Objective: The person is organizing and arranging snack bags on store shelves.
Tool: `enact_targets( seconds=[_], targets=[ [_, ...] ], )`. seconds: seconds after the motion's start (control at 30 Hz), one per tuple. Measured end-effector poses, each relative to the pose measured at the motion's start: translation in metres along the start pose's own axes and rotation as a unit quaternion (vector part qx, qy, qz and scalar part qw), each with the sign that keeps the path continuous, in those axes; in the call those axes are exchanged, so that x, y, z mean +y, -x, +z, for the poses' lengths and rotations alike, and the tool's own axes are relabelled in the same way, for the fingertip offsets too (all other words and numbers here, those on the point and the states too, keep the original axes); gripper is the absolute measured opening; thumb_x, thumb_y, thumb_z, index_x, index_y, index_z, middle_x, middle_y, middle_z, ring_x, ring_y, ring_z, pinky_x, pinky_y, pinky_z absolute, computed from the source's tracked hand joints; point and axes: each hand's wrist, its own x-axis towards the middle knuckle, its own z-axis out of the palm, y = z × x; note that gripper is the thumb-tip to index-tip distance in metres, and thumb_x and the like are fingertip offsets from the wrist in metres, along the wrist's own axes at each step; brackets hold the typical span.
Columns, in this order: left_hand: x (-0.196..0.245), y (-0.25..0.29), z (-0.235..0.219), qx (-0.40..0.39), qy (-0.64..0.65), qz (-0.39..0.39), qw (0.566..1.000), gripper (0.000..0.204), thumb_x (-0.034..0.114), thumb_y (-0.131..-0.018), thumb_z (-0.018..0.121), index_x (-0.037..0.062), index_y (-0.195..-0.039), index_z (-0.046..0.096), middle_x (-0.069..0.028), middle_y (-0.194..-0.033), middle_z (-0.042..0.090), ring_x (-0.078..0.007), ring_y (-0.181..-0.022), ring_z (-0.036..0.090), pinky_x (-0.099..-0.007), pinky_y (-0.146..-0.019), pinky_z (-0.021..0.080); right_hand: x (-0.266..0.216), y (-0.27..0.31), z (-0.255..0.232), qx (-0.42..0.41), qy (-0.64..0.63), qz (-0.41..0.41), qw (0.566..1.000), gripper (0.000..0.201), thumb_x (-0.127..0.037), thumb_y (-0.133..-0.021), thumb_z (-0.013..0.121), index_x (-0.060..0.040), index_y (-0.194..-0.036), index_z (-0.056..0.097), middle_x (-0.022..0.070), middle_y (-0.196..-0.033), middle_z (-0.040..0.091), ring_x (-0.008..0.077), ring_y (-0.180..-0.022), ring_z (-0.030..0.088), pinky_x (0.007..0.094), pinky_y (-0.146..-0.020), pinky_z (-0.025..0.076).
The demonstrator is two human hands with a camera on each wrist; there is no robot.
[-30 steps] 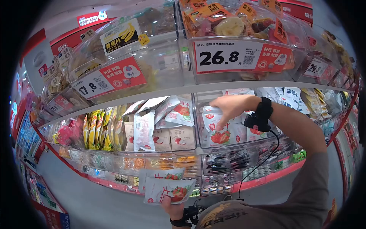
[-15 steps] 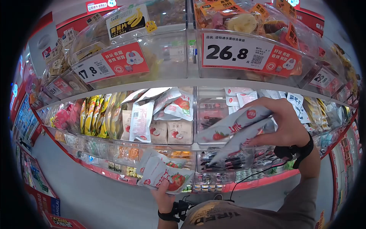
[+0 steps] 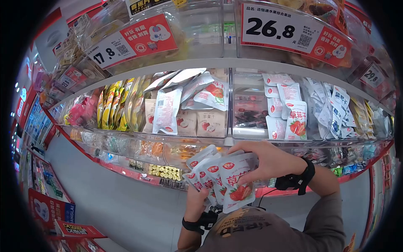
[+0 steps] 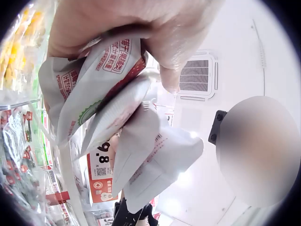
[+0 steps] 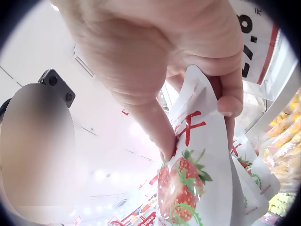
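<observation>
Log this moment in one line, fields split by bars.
left hand: grips pouches | right hand: grips strawberry pouch, overlapping them | bin: more strawberry pouches inside

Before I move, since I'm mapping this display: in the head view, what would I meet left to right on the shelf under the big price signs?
Pink packets → yellow packets → white pouch with its barcode showing → clear divider → front strawberry pouch → blueberry pouches

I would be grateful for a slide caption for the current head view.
Both hands, left and right, hold strawberry packets below a shelf of snack bags.
</observation>
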Motion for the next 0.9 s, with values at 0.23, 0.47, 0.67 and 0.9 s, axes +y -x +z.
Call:
enact_targets(
  seconds=[0.23, 0.47, 0.67, 0.9],
  targets=[
    [0.006, 0.011, 0.000, 0.028, 0.004, 0.021, 0.999, 0.099, 0.038, -0.059, 0.089, -0.0002, -0.134, 0.037, -0.0089, -0.123, 0.056, -0.0200, -0.113, 0.057, -0.0348, -0.093, 0.047, 0.006, -0.021, 0.033, -0.013, -0.051, -0.022, 0.998, 0.077, -0.029, -0.065, 0.085, -0.0104, -0.130, 0.048, 0.0141, -0.113, 0.063, 0.0284, -0.102, 0.063, 0.0362, -0.087, 0.049],
    [0.003, 0.029, -0.020, 0.071, 0.059, -0.034, 0.995, 0.077, 0.031, -0.072, 0.077, -0.0021, -0.130, 0.040, -0.0136, -0.117, 0.059, -0.0218, -0.102, 0.063, -0.0335, -0.085, 0.053, 0.000, -0.040, 0.066, 0.007, -0.126, -0.055, 0.991, 0.082, -0.029, -0.065, 0.086, -0.0084, -0.133, 0.045, 0.0143, -0.118, 0.060, 0.0264, -0.107, 0.060, 0.0369, -0.093, 0.046],
    [0.005, 0.039, -0.021, 0.126, 0.114, -0.035, 0.985, 0.059, 0.027, -0.082, 0.065, -0.0036, -0.127, 0.043, -0.0173, -0.111, 0.061, -0.0233, -0.093, 0.067, -0.0328, -0.079, 0.056, 0.001, -0.048, 0.083, -0.011, -0.113, -0.043, 0.993, 0.079, -0.032, -0.066, 0.084, -0.0059, -0.130, 0.047, 0.0138, -0.117, 0.059, 0.0251, -0.106, 0.060, 0.0369, -0.092, 0.046],
    [0.010, 0.059, -0.046, 0.095, 0.126, -0.062, 0.986, 0.084, 0.034, -0.076, 0.074, -0.0028, -0.137, 0.030, -0.0159, -0.129, 0.051, -0.0246, -0.115, 0.056, -0.0383, -0.095, 0.048, 0.000, -0.063, 0.084, -0.154, -0.075, -0.008, 0.985, 0.072, -0.033, -0.066, 0.081, -0.0091, -0.126, 0.051, 0.0152, -0.111, 0.062, 0.0272, -0.100, 0.062, 0.0362, -0.089, 0.047]
  ],
)
